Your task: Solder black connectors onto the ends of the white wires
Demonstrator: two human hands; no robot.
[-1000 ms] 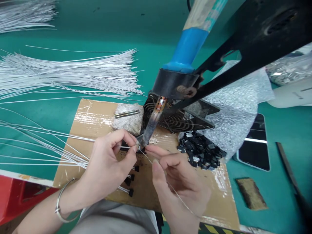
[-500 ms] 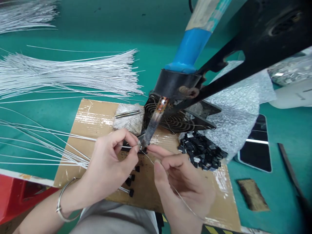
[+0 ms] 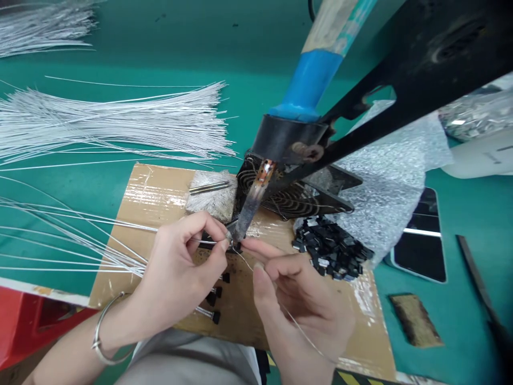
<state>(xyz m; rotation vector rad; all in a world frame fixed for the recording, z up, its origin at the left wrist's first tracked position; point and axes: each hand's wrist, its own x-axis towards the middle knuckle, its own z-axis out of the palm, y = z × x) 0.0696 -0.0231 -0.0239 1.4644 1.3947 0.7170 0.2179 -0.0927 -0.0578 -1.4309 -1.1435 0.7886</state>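
Note:
In a mounted soldering iron, the tip points down at a small spot between my fingertips. My left hand is closed, thumb and forefinger pinching a white wire right beside the tip. Thin solder wire runs from that spot through my right hand, whose thumb and forefinger are pinched on it. What sits exactly at the tip is partly hidden by fingers. Below my left hand lie several finished wire ends with black connectors.
A bundle of white wires lies at the upper left. Brown cardboard covers the green table. Black connectors are heaped at right, near bubble wrap, a phone and a brown sponge. A black fan stands behind the iron.
Both hands stay in nearly the same place. The view has shifted very slightly.

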